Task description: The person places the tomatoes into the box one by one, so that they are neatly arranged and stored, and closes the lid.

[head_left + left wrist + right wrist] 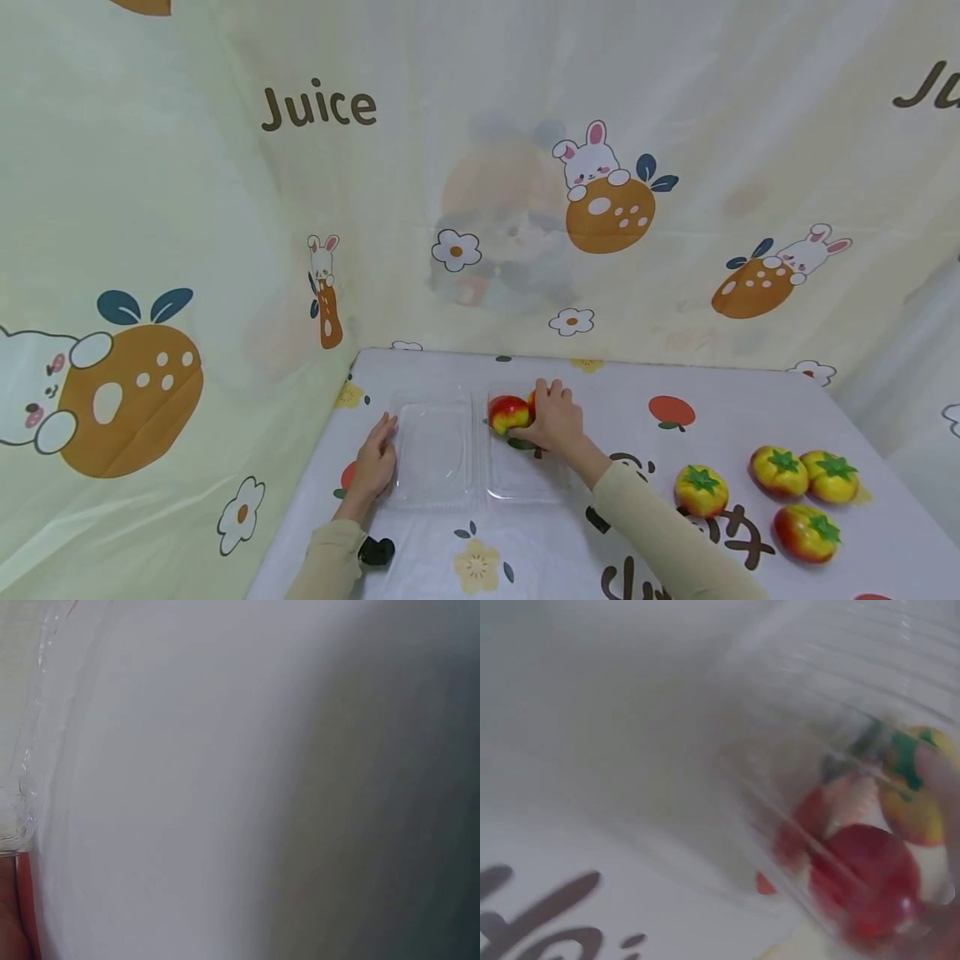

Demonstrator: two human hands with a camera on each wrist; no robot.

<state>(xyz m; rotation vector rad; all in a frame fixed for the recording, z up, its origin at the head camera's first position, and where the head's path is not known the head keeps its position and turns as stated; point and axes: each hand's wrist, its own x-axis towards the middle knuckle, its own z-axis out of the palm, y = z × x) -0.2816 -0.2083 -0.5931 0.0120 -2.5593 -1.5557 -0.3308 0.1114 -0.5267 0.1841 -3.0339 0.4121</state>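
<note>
A clear plastic clamshell box (pixel 435 450) lies opened flat on the table, its two halves side by side. One red-and-yellow fruit (pixel 508 414) sits at the back of the right half. My right hand (pixel 555 418) reaches over that half, fingers curled around a second fruit (pixel 532 402) beside the first and mostly hidden by the hand. In the right wrist view a green-topped fruit (pixel 915 787) shows by a fingertip, with a red fruit (pixel 866 877) near it, both blurred. My left hand (pixel 375 458) rests along the box's left edge, fingers extended.
Several more fruits with green leafy tops, among them a yellow one (pixel 701 491) and a redder one (pixel 806 533), lie on the right of the table. The white printed tablecloth (pixel 420 550) meets hanging printed curtains (pixel 480 325) at the back and sides.
</note>
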